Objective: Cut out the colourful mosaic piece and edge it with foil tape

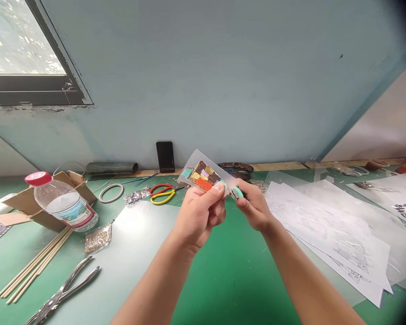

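Note:
My left hand (203, 205) pinches a translucent plastic sheet (196, 158) that carries a coloured picture (203, 176) in brown, yellow, orange and teal. The sheet is held up above the table, tilted. In my right hand (255, 203) is a small pair of scissors (236, 193) with teal handles, the fingers wrapped round them. The scissors meet the right-hand edge of the sheet, close to my left thumb. Most of the blades are hidden by the sheet and my fingers.
Red-and-yellow-handled scissors (163, 193) lie behind my left hand. A water bottle (66, 205), cardboard box (23, 208), wooden sticks (37, 262) and metal pliers (62, 291) are on the left. Drawn paper sheets (321, 225) spread over the right. A phone (165, 156) leans against the wall.

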`<state>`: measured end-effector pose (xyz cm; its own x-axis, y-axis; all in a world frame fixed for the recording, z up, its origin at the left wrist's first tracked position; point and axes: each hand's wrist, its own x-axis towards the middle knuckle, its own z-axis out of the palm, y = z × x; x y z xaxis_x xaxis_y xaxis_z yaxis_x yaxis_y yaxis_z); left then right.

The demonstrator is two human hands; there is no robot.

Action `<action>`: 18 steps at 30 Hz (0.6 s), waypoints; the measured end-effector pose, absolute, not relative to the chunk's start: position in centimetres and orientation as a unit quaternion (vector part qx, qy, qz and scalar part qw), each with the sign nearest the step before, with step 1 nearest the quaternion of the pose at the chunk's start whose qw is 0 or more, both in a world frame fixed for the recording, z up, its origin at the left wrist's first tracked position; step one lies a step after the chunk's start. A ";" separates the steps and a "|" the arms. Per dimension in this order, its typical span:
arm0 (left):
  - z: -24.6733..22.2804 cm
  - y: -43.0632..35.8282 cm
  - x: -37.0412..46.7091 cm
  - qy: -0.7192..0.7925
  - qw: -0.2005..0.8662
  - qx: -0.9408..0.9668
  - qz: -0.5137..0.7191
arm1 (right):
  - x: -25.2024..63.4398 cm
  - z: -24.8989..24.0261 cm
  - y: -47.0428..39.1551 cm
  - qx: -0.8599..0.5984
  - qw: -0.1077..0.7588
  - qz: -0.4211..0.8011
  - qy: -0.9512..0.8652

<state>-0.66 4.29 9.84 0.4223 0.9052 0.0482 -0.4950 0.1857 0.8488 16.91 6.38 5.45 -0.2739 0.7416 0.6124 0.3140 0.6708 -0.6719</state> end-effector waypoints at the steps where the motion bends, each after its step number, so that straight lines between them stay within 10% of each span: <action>1: 9.9 4.3 -0.7 0.241 0.733 0.422 0.476 | 16.9 5.3 6.5 -0.349 0.496 0.224 -0.763; 18: 9.8 3.9 -0.8 0.214 0.759 0.434 0.435 | 17.1 4.2 7.0 -0.344 0.521 0.266 -0.734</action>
